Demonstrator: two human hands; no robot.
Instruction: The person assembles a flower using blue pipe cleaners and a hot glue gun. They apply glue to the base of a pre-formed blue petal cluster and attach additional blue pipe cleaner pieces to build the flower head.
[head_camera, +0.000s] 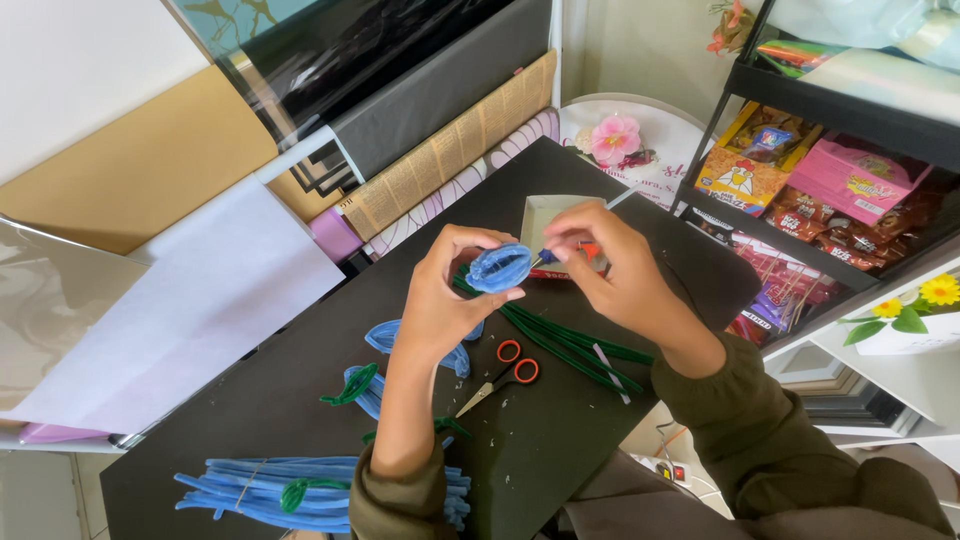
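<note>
Gripping fuzzy blue pipe-cleaner bud (499, 267), left hand (445, 300) closed around; right hand (612, 268) at 3 o'clock pinching its tip.

— Clothing on the worker? 
— Dark olive long sleeves, both arms. Left hand (440, 300) and right hand (610, 265) bare: no gloves, rings or watch visible.
— Cuffs? 
— Ribbed and bunched; left one pushed well up the forearm, right one at the wrist.
</note>
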